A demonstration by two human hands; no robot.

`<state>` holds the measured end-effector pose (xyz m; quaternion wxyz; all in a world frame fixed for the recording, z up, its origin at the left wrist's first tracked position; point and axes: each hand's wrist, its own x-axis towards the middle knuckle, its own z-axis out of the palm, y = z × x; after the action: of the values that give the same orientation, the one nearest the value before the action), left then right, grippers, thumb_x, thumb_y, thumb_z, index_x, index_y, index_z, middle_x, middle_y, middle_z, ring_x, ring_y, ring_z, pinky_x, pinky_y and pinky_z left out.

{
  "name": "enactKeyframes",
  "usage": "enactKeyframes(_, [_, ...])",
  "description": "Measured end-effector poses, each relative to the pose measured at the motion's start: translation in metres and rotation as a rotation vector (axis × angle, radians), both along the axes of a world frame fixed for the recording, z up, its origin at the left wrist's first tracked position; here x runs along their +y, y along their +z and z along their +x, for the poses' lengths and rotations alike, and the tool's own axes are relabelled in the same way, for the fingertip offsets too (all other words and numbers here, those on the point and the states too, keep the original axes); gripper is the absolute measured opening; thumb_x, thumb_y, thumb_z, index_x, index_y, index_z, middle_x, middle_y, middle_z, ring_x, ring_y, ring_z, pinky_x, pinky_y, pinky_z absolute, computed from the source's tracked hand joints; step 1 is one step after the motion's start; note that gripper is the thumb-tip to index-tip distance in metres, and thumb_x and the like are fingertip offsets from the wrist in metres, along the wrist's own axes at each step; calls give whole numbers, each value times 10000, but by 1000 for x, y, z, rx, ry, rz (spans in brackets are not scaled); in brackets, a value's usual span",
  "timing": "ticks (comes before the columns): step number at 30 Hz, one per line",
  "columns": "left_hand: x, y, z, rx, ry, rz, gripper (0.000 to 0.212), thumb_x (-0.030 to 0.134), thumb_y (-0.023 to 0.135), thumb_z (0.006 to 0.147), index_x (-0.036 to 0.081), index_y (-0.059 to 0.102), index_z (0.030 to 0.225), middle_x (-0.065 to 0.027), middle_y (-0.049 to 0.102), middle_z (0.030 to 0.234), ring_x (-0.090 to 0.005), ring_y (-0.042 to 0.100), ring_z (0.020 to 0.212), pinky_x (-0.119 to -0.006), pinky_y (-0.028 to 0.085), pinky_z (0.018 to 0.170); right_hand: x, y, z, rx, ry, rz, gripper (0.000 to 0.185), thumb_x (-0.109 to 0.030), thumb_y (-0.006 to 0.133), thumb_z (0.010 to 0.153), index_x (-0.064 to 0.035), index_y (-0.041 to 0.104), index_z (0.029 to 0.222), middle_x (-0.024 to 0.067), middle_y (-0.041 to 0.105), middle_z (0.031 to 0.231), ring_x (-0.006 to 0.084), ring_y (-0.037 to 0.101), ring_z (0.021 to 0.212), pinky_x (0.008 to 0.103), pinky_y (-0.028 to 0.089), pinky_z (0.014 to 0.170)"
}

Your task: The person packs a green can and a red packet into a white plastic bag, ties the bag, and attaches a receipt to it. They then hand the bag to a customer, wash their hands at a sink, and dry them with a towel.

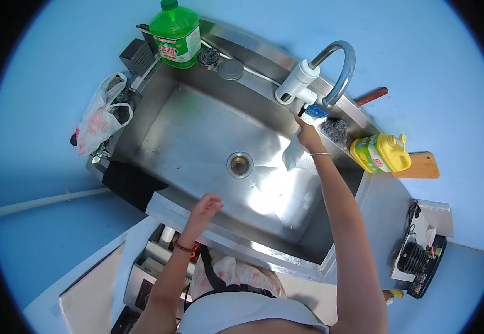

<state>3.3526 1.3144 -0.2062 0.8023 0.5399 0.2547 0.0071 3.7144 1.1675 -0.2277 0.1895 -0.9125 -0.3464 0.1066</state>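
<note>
My right hand (312,138) reaches across the sink to the black lever (303,110) of a white faucet (298,82) with a curved metal spout (347,69). One finger extends beside the lever; whether it grips the lever or only touches it is unclear. My left hand (205,211) hovers over the front rim of the stainless steel sink (200,125), holding nothing, its fingers loosely bent. The drain (240,165) is uncovered. Below my right hand is a pale translucent patch (293,154) that I cannot identify.
A green jug (175,37), steel wool (208,56) and a round lid (230,69) line the back left. A plastic bag (100,121) and black cloth (129,181) lie left. Right are a scouring pad (334,130), yellow pump bottle (380,153) and wooden board (419,165).
</note>
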Motion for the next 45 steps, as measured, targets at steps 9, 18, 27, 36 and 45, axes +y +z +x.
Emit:
enactKeyframes(9, [7,-28,108,114,39,-6,364,259,490,817,54,367,1092,-72,481,1006,-153,466,950,-288,412,747,30,31,-64,440,-228,511,453,-23,547,721,-35,435,1159,91,570,919,145,532,794,238,401,723])
enactKeyframes(18, [-2,-25,207,245,171,-887,468,417,450,803,83,354,1117,-129,382,1163,-246,424,1044,-453,368,837,25,56,-102,899,-511,734,105,-75,522,767,-12,552,845,14,551,743,87,494,689,223,387,654])
enactKeyframes(27, [-15,-56,219,110,115,-813,218,162,448,783,37,444,961,-100,517,930,-232,512,887,-384,414,798,-2,50,-109,844,-711,804,81,-108,510,793,-45,557,812,-6,536,710,57,453,624,187,356,581])
enactKeyframes(36, [-19,4,214,35,-146,-879,409,376,402,834,75,415,1111,-42,485,1064,-187,477,975,-336,372,839,37,26,-98,985,-623,1010,234,-196,469,842,-6,540,959,66,558,896,138,522,812,235,410,747])
enactKeyframes(45, [-7,-17,199,10,-378,-648,532,64,573,726,69,301,1182,-106,421,1062,-219,450,991,-435,422,781,47,24,-105,1241,-453,1335,228,-108,499,780,11,481,974,160,561,917,227,552,848,309,448,761])
